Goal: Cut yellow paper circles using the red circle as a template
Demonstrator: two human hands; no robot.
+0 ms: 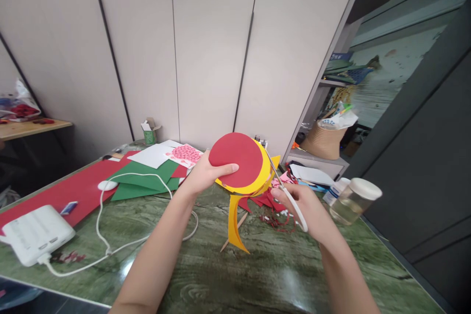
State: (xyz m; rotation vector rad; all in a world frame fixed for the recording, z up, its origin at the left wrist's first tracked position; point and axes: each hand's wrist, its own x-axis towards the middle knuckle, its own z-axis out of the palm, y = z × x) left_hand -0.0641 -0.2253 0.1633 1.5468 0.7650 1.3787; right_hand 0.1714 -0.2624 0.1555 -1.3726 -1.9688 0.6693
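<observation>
My left hand (206,174) grips a red paper disc (237,159) stacked on a sheet of yellow paper (263,174), thumb pressed on the red face. My right hand (303,206) is closed round white-handled scissors (285,191), whose blades reach up along the yellow paper's right edge. A curled yellow strip (235,225) hangs down from the cut toward the green marble table (265,265). A wooden pencil (232,233) lies on the table just below it.
Red and green paper sheets (147,179) and a pink-dotted sheet (186,154) lie at the back left. A white power bank (35,233) with a cable sits front left. A clear jar with a white lid (355,201) stands at the right, paper scraps (274,208) beside it.
</observation>
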